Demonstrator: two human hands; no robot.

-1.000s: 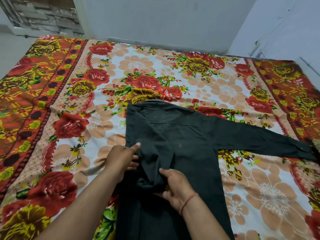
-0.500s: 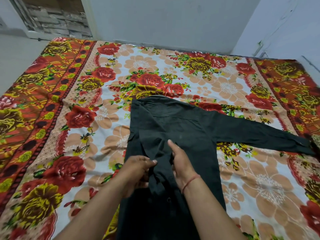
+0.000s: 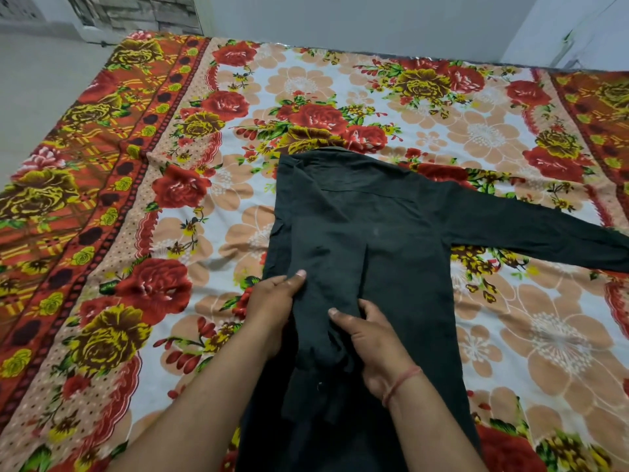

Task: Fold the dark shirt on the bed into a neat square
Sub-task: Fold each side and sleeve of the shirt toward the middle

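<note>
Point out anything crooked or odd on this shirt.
The shirt is lopsided: its right sleeve lies stretched out across the bedsheet, while the left one is folded in and bunched between the hands. A small pale speck sits mid-back. No damage visible.

shirt [image 3: 367,233] on bed [image 3: 170,216] | sleeve [image 3: 544,233] stretched right | hands on shirt's near-left

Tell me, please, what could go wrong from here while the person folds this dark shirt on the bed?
1. The folded-in sleeve is bunched between the left hand and right hand; pressing it flat now may lock in creases and make a lumpy square.
2. The other sleeve lies stretched out toward the bed's right side; if forgotten, the fold ends lopsided.
3. The floral bedsheet is wrinkled near the shirt, so edges may drift.
</note>
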